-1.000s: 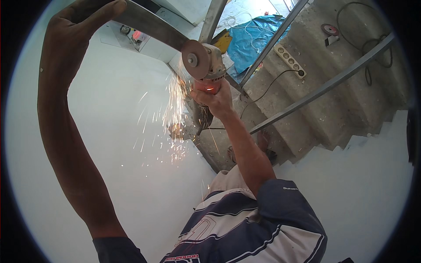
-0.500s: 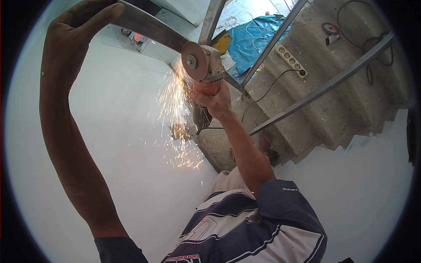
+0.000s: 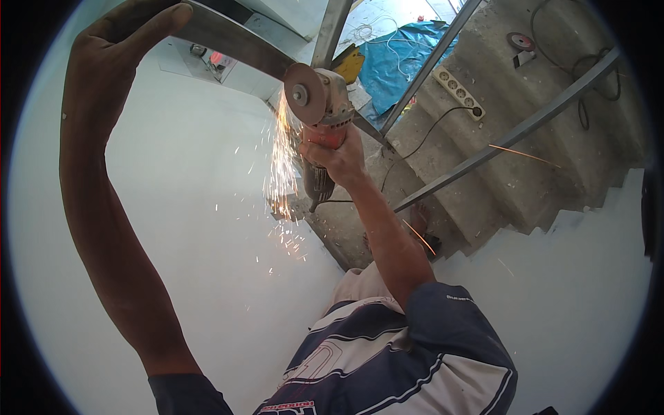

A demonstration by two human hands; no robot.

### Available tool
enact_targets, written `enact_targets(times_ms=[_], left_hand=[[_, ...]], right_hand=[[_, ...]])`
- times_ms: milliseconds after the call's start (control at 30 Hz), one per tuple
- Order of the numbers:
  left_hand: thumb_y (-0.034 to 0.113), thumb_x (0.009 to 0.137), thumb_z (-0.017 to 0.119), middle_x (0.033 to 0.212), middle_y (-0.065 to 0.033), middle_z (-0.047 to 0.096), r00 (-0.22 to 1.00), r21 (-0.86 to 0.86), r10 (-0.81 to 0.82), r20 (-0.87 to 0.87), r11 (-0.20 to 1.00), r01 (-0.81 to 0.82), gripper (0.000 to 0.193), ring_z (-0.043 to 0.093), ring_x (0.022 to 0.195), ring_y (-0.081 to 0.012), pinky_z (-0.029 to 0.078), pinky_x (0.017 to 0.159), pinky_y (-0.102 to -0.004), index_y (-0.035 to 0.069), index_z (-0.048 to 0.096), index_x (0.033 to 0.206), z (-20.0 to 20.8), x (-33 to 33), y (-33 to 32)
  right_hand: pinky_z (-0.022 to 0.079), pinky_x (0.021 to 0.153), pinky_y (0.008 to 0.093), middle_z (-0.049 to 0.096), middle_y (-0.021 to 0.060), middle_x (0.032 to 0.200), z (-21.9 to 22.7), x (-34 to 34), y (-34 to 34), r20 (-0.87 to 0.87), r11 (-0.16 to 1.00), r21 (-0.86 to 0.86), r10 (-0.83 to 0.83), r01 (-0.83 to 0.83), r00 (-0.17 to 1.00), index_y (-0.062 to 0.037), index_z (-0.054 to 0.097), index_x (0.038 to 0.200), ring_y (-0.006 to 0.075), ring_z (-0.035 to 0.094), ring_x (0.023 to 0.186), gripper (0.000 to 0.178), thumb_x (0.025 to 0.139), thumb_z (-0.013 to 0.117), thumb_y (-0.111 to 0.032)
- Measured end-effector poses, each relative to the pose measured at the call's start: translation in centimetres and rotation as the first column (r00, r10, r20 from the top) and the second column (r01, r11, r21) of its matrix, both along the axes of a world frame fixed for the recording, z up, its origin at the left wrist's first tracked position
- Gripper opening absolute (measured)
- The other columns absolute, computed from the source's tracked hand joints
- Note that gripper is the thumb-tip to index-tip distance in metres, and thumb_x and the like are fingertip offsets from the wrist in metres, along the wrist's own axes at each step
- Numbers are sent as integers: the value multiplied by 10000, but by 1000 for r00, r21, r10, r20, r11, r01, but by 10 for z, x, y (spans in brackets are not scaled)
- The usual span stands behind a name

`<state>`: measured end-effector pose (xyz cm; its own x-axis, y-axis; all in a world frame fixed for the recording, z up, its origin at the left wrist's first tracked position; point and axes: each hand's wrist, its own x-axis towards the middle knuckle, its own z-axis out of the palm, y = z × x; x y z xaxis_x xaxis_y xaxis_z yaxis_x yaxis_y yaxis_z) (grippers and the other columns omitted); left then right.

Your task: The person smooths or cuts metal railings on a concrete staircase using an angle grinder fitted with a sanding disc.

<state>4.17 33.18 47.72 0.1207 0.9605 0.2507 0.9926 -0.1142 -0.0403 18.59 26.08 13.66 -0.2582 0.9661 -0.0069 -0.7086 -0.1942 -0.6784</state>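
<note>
My right hand (image 3: 337,153) is wrapped round the body of an angle grinder (image 3: 326,138) with a red section and a grey gear head. Its reddish-brown disc (image 3: 305,95) meets the end of a grey metal bar (image 3: 235,43), and sparks (image 3: 280,166) stream down from that spot. At the upper left my left hand (image 3: 131,38) grips the same bar, with the thumb along its near face; the other fingers are partly hidden. An upright metal post (image 3: 332,34) stands just beyond the grinder head.
Concrete steps (image 3: 484,187) rise at the right, crossed by a slanting metal rail (image 3: 512,131). A power strip (image 3: 459,93) with a plugged-in black cord lies on them. Higher up lie a spare disc (image 3: 520,41) and looped cable (image 3: 584,83). A blue tarp (image 3: 398,62) spreads below.
The spark stream has become narrower and steeper, and stray sparks now fly to the right. Both hands and the grinder have barely shifted.
</note>
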Motion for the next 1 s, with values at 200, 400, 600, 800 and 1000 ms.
enact_targets(times_ms=[200, 400, 600, 800, 1000], left_hand=[[554, 849, 791, 1210, -105, 741, 1000, -25, 23, 9, 999, -23, 591, 653, 1206, -271, 445, 1111, -421, 132, 740, 1259, 2, 19, -5], [561, 848, 788, 1205, -103, 743, 1000, -18, 22, 6, 1000, -22, 598, 656, 1200, -262, 449, 1104, -411, 129, 740, 1258, 0, 9, -3], [568, 847, 786, 1200, -102, 746, 1000, -13, 12, 5, 1000, -12, 604, 659, 1194, -254, 453, 1097, -402, 125, 741, 1256, -1, 2, 0], [565, 838, 796, 1200, -107, 745, 978, -100, -65, 196, 991, 86, 613, 662, 1190, -257, 452, 1098, -399, 122, 740, 1258, 15, 37, -25], [543, 837, 808, 1198, -113, 746, 983, -66, 4, 182, 998, 8, 610, 668, 1186, -264, 453, 1099, -406, 112, 735, 1263, -3, 11, 0]], right_hand=[[542, 735, 295, 655, 17, 919, 1, 1, 1, 71, 999, 41, -37, 34, 997, -41, 605, 1094, 108, 625, 804, 470, 698, 857, -68], [539, 755, 293, 657, 20, 928, -4, 0, 2, 88, 998, 53, -47, 43, 995, -43, 612, 1097, 109, 627, 827, 471, 701, 864, -79], [539, 762, 293, 656, 19, 929, 8, 3, -1, 34, 999, 4, -45, 45, 998, -44, 611, 1099, 107, 627, 834, 473, 704, 868, -86], [537, 759, 290, 653, 13, 926, 1, -1, 1, 69, 998, 41, -47, 45, 996, -50, 607, 1090, 98, 621, 825, 462, 706, 863, -69], [551, 736, 290, 673, 38, 949, 4, 6, 1, 74, 993, 43, -115, 112, 991, -32, 620, 1098, 112, 642, 811, 463, 707, 864, -82]])
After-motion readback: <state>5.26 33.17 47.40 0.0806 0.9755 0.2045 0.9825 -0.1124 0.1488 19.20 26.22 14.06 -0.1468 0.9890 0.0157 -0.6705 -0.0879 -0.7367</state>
